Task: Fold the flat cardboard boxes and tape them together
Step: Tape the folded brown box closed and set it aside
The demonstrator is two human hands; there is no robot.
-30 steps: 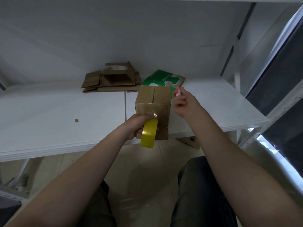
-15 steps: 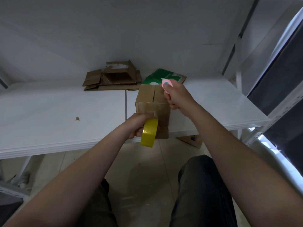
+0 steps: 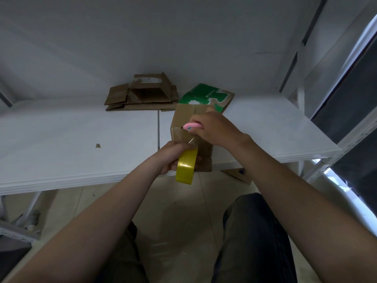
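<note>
Folded cardboard box (image 3: 182, 117) standing at near edge of table (image 3: 81, 139), right of centre. Left hand (image 3: 172, 158) gripping yellow tape roll (image 3: 186, 168), probably keeping tape taut; right hand (image 3: 216, 129) clasping pink cutter (image 3: 192, 126) just above, seemingly to sever it. Flat cartons (image 3: 140, 97) beyond.

1 tape roll (image 3: 185, 169); 1 cutter (image 3: 192, 126)
</note>
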